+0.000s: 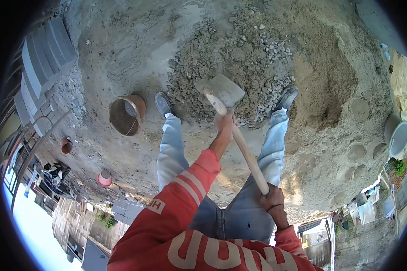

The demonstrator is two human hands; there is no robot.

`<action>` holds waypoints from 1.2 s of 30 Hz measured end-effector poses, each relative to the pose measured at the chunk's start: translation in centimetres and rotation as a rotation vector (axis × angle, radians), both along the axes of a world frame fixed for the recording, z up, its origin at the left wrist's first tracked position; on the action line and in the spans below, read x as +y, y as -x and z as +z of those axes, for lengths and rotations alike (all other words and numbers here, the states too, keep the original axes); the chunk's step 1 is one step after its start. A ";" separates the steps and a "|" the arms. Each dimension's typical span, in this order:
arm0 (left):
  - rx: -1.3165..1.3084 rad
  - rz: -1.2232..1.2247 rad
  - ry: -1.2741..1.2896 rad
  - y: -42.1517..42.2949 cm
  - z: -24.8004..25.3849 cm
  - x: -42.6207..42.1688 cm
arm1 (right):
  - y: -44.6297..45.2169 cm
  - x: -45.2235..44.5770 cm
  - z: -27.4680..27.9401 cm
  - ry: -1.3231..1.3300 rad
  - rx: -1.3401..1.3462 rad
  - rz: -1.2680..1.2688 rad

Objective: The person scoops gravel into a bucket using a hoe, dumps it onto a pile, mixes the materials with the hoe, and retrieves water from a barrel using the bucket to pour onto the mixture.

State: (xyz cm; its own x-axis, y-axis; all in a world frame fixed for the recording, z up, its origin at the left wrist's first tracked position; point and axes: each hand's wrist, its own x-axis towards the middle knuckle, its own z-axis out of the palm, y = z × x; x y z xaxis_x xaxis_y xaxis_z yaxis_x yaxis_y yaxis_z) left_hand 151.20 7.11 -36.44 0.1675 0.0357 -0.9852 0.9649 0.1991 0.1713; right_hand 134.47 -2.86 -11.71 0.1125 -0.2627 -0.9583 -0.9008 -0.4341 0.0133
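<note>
A hoe with a broad, mortar-smeared metal blade [229, 89] and a long wooden handle [248, 156] slants across in front of my legs. My left hand [225, 122] is wrapped round the handle close to the blade. At the handle's rear end, by my thigh, my right hand [272, 198] grips it, fingers closed. The blade is over a heap of wet grey gravel and mortar mix [203, 58], which spreads between and beyond my feet; whether it touches the heap I cannot tell.
A bucket [141, 106] stands left of my left shoe [164, 104]. Sand [325, 77] lies to the right of the heap. Farther off are a pale tub [398, 137], a small red bucket [105, 178], stacked grey sheets [49, 49] and a motorbike [56, 176].
</note>
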 end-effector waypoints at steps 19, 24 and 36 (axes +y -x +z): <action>-0.570 -0.430 -0.545 -32.2 -9.0 18.5 | -29.5 18.6 -21.0 -0.054 -0.466 0.194; -0.351 -0.664 -0.648 -22.6 -13.9 20.0 | -25.2 18.1 -15.9 -0.076 -0.234 0.255; 0.181 -0.086 0.065 -10.6 -8.4 10.6 | -17.1 8.6 -4.1 -0.151 -0.151 0.113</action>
